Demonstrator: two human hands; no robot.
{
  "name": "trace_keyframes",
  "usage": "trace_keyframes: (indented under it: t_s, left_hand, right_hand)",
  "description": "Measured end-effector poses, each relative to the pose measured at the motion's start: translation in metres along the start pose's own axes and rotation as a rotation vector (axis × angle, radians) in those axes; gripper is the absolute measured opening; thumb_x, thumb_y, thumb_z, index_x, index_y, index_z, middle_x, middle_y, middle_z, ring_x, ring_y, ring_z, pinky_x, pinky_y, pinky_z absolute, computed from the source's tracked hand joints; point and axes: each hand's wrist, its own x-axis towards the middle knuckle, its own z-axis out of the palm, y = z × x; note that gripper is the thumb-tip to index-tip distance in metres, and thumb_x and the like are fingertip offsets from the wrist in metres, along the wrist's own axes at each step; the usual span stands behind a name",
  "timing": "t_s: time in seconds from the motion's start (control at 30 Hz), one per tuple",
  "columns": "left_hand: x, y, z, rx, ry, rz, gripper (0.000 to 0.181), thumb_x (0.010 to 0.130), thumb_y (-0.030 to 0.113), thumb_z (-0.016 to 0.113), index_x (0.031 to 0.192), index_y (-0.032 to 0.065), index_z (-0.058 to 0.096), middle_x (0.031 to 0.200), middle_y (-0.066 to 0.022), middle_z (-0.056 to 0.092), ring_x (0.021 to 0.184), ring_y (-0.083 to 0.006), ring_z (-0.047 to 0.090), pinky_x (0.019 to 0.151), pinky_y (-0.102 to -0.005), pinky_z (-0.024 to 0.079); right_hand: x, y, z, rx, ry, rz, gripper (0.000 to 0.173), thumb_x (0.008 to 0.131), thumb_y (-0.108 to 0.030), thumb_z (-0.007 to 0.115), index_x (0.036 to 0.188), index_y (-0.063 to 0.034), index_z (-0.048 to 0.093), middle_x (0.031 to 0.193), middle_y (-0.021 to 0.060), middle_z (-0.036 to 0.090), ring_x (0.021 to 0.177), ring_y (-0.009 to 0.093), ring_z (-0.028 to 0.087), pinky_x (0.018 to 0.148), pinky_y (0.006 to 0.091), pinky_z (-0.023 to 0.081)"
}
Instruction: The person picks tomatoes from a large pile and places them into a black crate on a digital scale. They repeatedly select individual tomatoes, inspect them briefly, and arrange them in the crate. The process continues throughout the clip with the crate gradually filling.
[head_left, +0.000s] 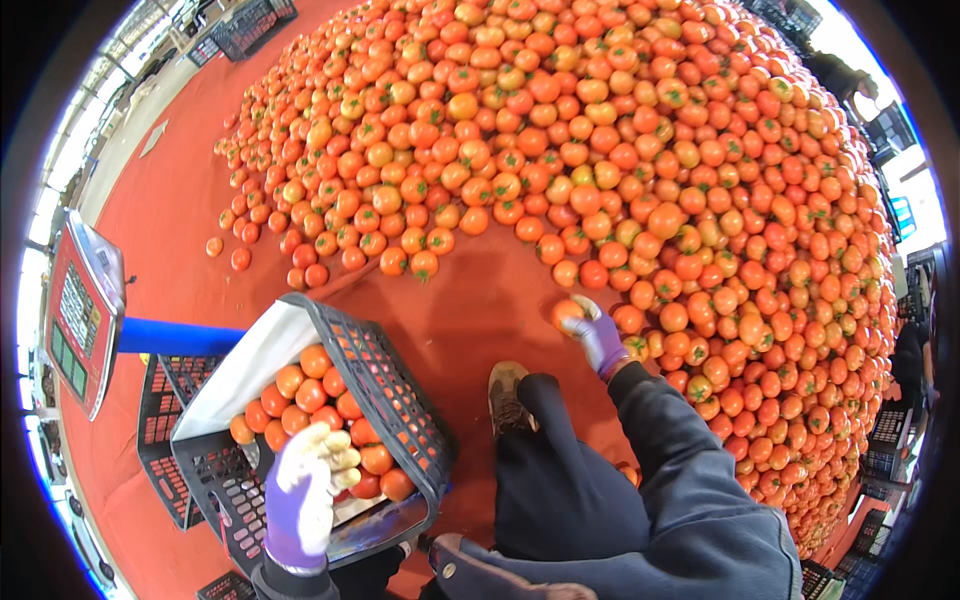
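Note:
My right hand (598, 337), in a purple and white glove, holds an orange-red tomato (565, 313) above the red ground covering, beside the near edge of a large tomato heap (540, 142). Over the near side of a black plastic crate (379, 352) is my left hand (307, 480), gloved alike. Its fingers are loosely curled and apart, and no tomato shows in them. Several tomatoes (310, 395) lie inside the crate, which is tilted and lined on one side with a white sheet (244, 375). The left hand hides part of these tomatoes.
A red scale display (82, 322) on a blue post (180, 336) stands left of the crate. Another black crate (161, 442) is behind it. My shoe (510, 397) rests on the red covering (450, 322). Loose tomatoes (304, 259) lie at the heap's left edge.

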Motion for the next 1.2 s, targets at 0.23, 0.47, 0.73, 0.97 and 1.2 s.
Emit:
trace_keyframes:
  t_s: [0.23, 0.47, 0.73, 0.97, 1.2]
  left_hand:
    - [0.054, 0.007, 0.039, -0.029, -0.364, -0.213, 0.050, 0.106, 0.020, 0.055, 0.149, -0.0014, 0.042, 0.138, -0.0159, 0.059, 0.122, -0.0263, 0.063, 0.095, -0.0365, 0.056]
    - [0.005, 0.020, -0.028, -0.282, -0.183, -0.066, 0.057, 0.098, 0.022, 0.065, 0.148, 0.0045, 0.043, 0.139, -0.0112, 0.057, 0.118, -0.0204, 0.064, 0.092, -0.0337, 0.058]
    - [0.021, -0.065, -0.288, 1.068, 0.466, -0.142, 0.056, 0.076, 0.023, 0.086, 0.120, -0.0002, 0.060, 0.107, -0.0158, 0.071, 0.098, -0.0255, 0.070, 0.087, -0.0368, 0.056]
    - [0.096, -0.126, -0.313, 0.939, 0.598, -0.094, 0.069, 0.075, 0.028, 0.088, 0.128, -0.0042, 0.059, 0.117, -0.0224, 0.070, 0.108, -0.0319, 0.069, 0.094, -0.0379, 0.055]
    - [0.103, -0.142, -0.331, 0.748, 0.620, -0.064, 0.067, 0.078, 0.017, 0.086, 0.131, -0.0081, 0.053, 0.117, -0.0194, 0.068, 0.105, -0.0242, 0.069, 0.089, -0.0359, 0.058]
  right_hand:
    - [-0.062, -0.196, 0.119, 0.633, -0.750, -0.053, 0.086, 0.086, -0.024, 0.080, 0.156, -0.0022, 0.035, 0.150, 0.0137, 0.051, 0.136, 0.025, 0.051, 0.113, 0.0392, 0.041]
    - [-0.079, -0.293, 0.197, -0.395, -0.785, -1.068, 0.090, 0.067, -0.033, 0.092, 0.140, 0.0011, 0.052, 0.149, 0.0283, 0.044, 0.134, 0.047, 0.047, 0.112, 0.0511, 0.040]
    - [-0.048, -0.178, 0.112, -0.088, -0.225, -0.463, 0.081, 0.092, -0.030, 0.073, 0.156, 0.0024, 0.035, 0.161, 0.0137, 0.039, 0.151, 0.027, 0.034, 0.122, 0.0481, 0.026]
    - [-0.046, -0.045, -0.031, -0.840, 0.088, -0.346, 0.067, 0.094, -0.008, 0.066, 0.155, -0.0026, 0.039, 0.157, 0.0171, 0.043, 0.147, 0.032, 0.038, 0.120, 0.0425, 0.032]
    - [-0.048, 0.064, -0.111, -1.491, -0.006, -0.069, 0.075, 0.082, -0.013, 0.076, 0.150, -0.0065, 0.046, 0.150, 0.0235, 0.048, 0.139, 0.042, 0.044, 0.117, 0.0464, 0.037]
